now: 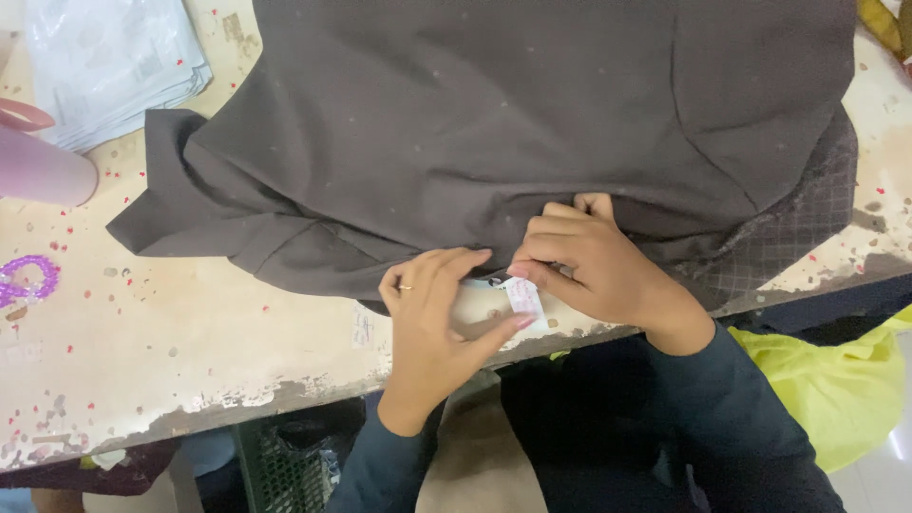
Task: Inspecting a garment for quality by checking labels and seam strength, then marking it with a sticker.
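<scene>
A dark brown garment point(494, 123) lies spread over a worn, paint-chipped table point(190, 351). At its near hem a small white tag point(523, 296) with pink print sticks out. My right hand point(594, 266) pinches the tag's top edge and the hem with curled fingers. My left hand point(432, 318), a ring on one finger, rests on the table just left of the tag, its thumb tip touching the tag's lower end. Both arms wear dark blue sleeves.
A stack of clear plastic bags point(109, 62) sits at the back left. A pink cylinder point(43, 166) and a purple bead bracelet point(27, 277) lie at the left edge. Yellow-green fabric point(836, 389) hangs below the table's right side. A quilted lining point(798, 223) shows at the garment's right.
</scene>
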